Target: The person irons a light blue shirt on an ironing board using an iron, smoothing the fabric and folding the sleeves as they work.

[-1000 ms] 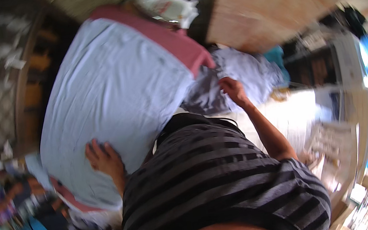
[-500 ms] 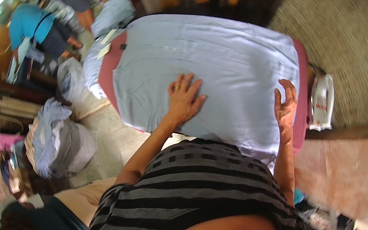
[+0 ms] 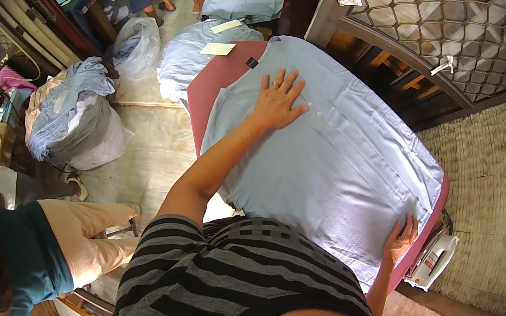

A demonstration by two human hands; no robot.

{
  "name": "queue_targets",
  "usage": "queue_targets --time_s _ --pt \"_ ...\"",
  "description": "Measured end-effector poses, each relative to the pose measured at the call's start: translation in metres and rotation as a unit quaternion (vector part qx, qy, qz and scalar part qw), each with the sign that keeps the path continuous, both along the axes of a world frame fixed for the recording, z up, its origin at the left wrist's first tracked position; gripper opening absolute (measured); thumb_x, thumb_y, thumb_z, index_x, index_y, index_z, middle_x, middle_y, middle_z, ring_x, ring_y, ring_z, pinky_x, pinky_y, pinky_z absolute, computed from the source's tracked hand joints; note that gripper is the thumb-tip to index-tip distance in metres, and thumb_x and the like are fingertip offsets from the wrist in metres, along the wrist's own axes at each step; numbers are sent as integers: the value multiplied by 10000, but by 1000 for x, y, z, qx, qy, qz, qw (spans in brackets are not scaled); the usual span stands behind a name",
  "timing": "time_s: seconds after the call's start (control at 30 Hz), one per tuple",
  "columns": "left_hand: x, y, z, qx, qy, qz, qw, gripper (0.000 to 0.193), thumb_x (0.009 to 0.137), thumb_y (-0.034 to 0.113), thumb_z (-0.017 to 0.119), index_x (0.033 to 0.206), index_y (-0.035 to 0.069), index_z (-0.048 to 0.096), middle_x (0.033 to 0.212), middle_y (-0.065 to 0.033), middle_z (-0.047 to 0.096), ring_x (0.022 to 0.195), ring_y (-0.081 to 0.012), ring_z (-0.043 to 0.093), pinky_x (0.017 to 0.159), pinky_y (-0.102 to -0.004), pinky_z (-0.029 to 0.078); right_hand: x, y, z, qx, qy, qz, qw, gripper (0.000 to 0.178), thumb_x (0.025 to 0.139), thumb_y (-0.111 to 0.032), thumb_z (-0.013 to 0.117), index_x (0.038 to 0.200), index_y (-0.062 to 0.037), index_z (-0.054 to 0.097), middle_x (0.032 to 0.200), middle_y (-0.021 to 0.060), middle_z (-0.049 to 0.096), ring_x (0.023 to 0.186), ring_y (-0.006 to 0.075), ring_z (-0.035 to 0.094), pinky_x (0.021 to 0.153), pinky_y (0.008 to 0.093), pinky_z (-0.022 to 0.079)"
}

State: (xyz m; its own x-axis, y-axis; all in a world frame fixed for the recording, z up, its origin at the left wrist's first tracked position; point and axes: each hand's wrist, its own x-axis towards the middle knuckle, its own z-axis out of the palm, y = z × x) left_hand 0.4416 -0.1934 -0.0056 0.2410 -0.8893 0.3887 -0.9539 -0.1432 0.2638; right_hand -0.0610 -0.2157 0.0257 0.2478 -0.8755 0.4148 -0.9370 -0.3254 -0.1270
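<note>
A light blue garment (image 3: 341, 163) is spread over a maroon padded board (image 3: 208, 92). Small pale buttons show on the cloth, and a small black tag (image 3: 252, 63) sits at its far edge. My left hand (image 3: 280, 101) rests on the cloth near that tag, palm down with fingers spread. At the near right end, my right hand (image 3: 402, 239) touches the garment close to the board's edge, its fingers apart and slightly bent. Neither hand grips anything that I can see. Some creases run lengthwise through the right part of the cloth.
Beside the board's right end is a white iron-like object (image 3: 434, 263). Paper slips (image 3: 218, 48) lie by a pile of blue clothes (image 3: 194, 47) at the far end. A full clothes bundle (image 3: 77, 127) stands left. A person (image 3: 29, 242) is near left; a metal grille (image 3: 443, 12) stands right.
My view has turned, so the board now runs diagonally. My left hand has moved toward the black tag; my right hand has come down onto the garment's near right end.
</note>
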Motion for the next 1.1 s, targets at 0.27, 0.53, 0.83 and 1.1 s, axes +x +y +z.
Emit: queue_targets --time_s 0.27,0.53,0.83,1.1 --pt "7 -6 0 29 10 13 999 697 943 532 510 1506 136 400 1624 -100 267 1503 -336 205 1169 -600 128 -2 -7 -4 -4 15 -4 1000 371 975 -256 545 1266 -37 615 1362 184 556 1210 396 546 1008 499 437" --pt "12 -16 -6 61 -34 22 997 699 943 483 533 1527 133 372 1633 -70 264 1511 -325 196 1157 -623 135 -30 -26 -19 -15 -174 34 984 248 937 -128 636 1166 -38 670 1134 157 682 1074 330 635 932 406 494" --pt "16 -21 -9 46 -76 18 996 700 954 531 494 1525 144 376 1613 -52 313 1500 -324 234 1154 -602 138 -76 -70 -22 -52 -232 -139 961 179 886 -121 668 1039 -38 709 965 137 685 802 244 671 708 330 537" --pt "18 -12 -6 62 -92 13 994 693 975 535 470 1546 165 338 1622 -37 299 1504 -315 225 1159 -581 143 -73 -118 -30 -37 -183 -109 976 256 848 -228 724 1010 -32 693 862 119 636 789 291 608 775 385 504"
